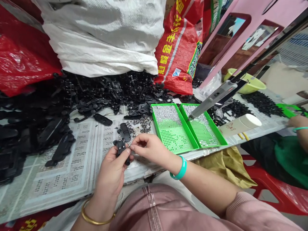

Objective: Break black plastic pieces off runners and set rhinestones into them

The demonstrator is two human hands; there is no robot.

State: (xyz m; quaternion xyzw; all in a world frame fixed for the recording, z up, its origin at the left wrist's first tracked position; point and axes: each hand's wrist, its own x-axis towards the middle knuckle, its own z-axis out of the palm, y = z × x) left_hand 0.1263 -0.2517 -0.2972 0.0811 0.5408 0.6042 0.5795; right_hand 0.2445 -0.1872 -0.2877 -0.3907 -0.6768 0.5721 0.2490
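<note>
My left hand [114,168] is closed around a small black plastic part [121,146] with shiny metal dots like screw heads, holding it above the table's near edge. The fingertips of my right hand [146,147] are pinched together against the right side of that part; whatever sits between them is too small to make out. Just beyond my hands lies a black oval piece [125,132], with another black piece [103,119] farther left. Tiny dark bits [141,125] are scattered on the patterned table cover behind my right hand.
Two green trays [176,150] of small silvery pieces stand to the right. A grey screwdriver-like tool [211,98] hangs over them. Black parts [108,91] pile up behind, below white and red sacks [178,48]. A white bottle [240,124] and a co-worker's hand [298,122] are farther right.
</note>
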